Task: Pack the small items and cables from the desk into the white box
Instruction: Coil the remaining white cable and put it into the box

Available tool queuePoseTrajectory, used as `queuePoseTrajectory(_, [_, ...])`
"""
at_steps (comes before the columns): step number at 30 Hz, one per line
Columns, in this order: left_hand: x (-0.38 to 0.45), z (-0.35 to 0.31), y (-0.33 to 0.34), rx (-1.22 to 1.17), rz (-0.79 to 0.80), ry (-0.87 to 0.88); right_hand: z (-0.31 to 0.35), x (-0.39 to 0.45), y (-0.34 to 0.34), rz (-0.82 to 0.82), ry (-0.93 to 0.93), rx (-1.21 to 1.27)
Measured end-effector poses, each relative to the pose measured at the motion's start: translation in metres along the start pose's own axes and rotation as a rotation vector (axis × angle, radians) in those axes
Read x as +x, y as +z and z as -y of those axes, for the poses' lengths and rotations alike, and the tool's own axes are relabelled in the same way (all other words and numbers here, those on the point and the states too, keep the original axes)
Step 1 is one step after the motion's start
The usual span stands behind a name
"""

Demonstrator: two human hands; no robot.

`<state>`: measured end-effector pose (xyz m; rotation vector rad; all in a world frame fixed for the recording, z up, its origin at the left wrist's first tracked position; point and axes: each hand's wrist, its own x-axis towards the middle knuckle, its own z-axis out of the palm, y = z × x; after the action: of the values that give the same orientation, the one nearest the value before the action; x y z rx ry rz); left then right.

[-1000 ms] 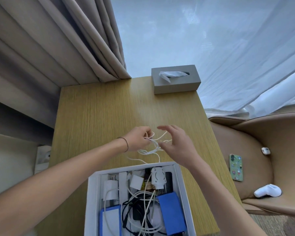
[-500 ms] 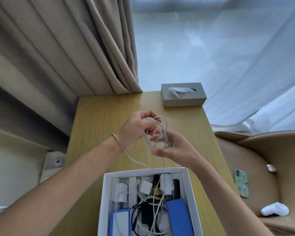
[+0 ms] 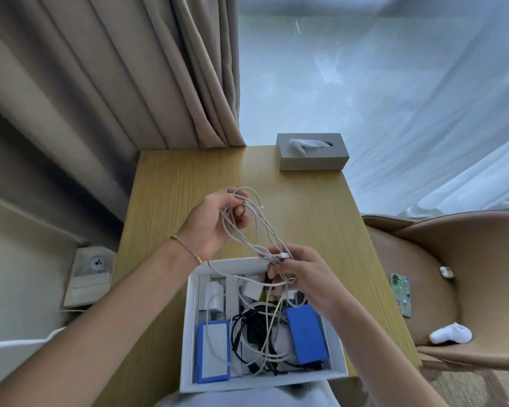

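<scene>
White cable (image 3: 247, 227) runs in loose loops between your two hands, held up over the desk (image 3: 171, 186); your left hand (image 3: 215, 221) is curled shut around the far end of the loops, fingers (image 3: 241, 214) folded over several strands, with one loop arching out past the knuckles; your right hand (image 3: 303, 277) pinches the near end of the bundle between thumb and fingertips, closed tight on it, and a small white plug (image 3: 284, 255) shows just at that pinch; one strand drops from the bundle down into the box (image 3: 188, 333), which sits at the near edge of the desk, partly under your right hand; inside it lie two blue packs (image 3: 306, 333), one at the left wall and one at the right, with black and white cords tangled between them and white chargers (image 3: 213, 295) along the far end; the box looks fairly full, with little bare floor showing; the desk beyond your hands is open wood up to the tissue box (image 3: 312, 157) at the far right corner; curtains (image 3: 130, 83) hang close behind the far edge; the right desk edge lies beside a tan chair (image 3: 453, 259) that holds a phone (image 3: 400, 295) and a small white object I cannot identify; a wall socket (image 3: 96, 264) sits left of the desk.
</scene>
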<state>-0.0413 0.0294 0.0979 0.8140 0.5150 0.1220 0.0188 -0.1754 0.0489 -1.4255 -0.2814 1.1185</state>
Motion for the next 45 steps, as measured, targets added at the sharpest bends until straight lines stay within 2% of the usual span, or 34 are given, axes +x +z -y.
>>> queuePoseTrajectory(2, [-0.013, 0.008, -0.018, 0.149, 0.002, 0.031, -0.009, -0.008, -0.005, -0.031, 0.016, 0.027])
queuePoseTrajectory(5, [-0.034, 0.025, -0.041, 0.611, -0.021, 0.111, -0.021, -0.020, -0.010, -0.081, 0.046, 0.020])
queuePoseTrajectory(7, [-0.046, 0.040, -0.052, 0.829, -0.004, 0.128, -0.028, -0.025, -0.011, -0.121, 0.062, -0.004])
queuePoseTrajectory(11, [-0.066, 0.076, -0.068, 1.136, 0.064, 0.120, -0.039, -0.027, -0.008, -0.213, 0.092, -0.101])
queuePoseTrajectory(15, [-0.073, 0.103, -0.072, 1.443, 0.105, 0.196, -0.052, -0.019, -0.006, -0.308, 0.056, -0.273])
queuePoseTrajectory(20, [-0.070, 0.126, -0.077, 1.757, 0.032, 0.267, -0.066, -0.003, -0.007, -0.410, -0.025, -0.533])
queuePoseTrajectory(26, [-0.064, 0.141, -0.084, 1.904, -0.015, 0.234, -0.066, 0.006, -0.003, -0.460, -0.054, -0.787])
queuePoseTrajectory(31, [-0.064, 0.143, -0.083, 1.975, -0.067, 0.220, -0.060, 0.002, 0.005, -0.416, -0.101, -0.986])
queuePoseTrajectory(36, [-0.074, 0.125, -0.077, 1.820, -0.134, 0.331, -0.056, -0.010, 0.005, -0.368, -0.210, -1.122])
queuePoseTrajectory(40, [-0.092, 0.111, -0.087, 1.720, -0.283, 0.413, -0.057, -0.029, -0.010, -0.485, -0.330, -1.069])
queuePoseTrajectory(45, [-0.108, 0.111, -0.118, 1.724, -0.528, 0.300, -0.077, -0.048, -0.043, -0.633, -0.245, -1.105])
